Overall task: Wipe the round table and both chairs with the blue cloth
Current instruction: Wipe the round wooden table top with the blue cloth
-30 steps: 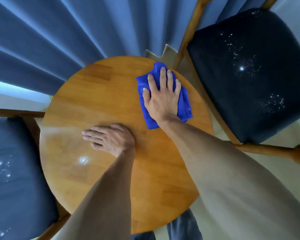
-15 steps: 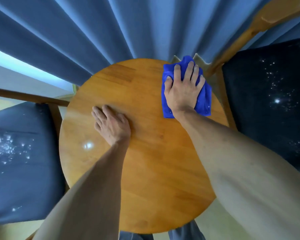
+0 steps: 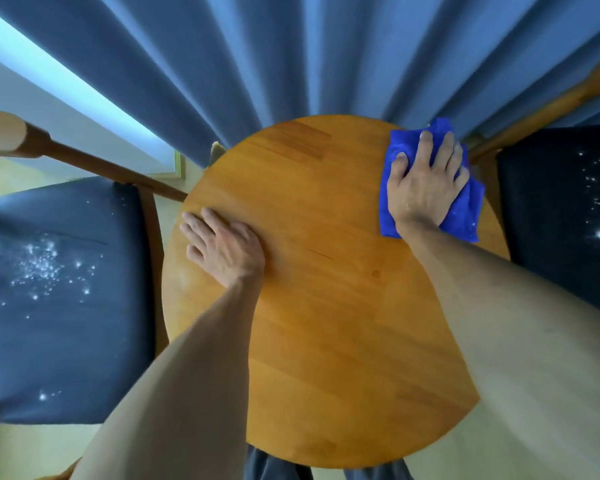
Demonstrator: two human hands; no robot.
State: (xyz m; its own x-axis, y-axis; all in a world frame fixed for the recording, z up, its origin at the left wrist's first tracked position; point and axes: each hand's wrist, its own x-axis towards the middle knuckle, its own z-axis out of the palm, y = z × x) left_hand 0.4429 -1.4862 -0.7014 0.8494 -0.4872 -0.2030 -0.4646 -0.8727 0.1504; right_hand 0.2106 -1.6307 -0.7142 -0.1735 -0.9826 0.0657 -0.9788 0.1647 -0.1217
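Right hand (image 3: 425,187) presses with flat fingers the crumpled blue cloth (image 3: 465,216) on the round wooden tabletop (image 3: 326,306); left hand (image 3: 224,245) rests open beside.

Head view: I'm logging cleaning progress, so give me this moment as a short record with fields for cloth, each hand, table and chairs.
cloth: blue cloth flat on the table's far right edge
right hand: right hand pressing on the cloth, fingers spread
left hand: left hand flat on bare wood near the left edge
table: round table, wooden
chairs: left chair and right chair, dark seats with pale specks; neither hand on them
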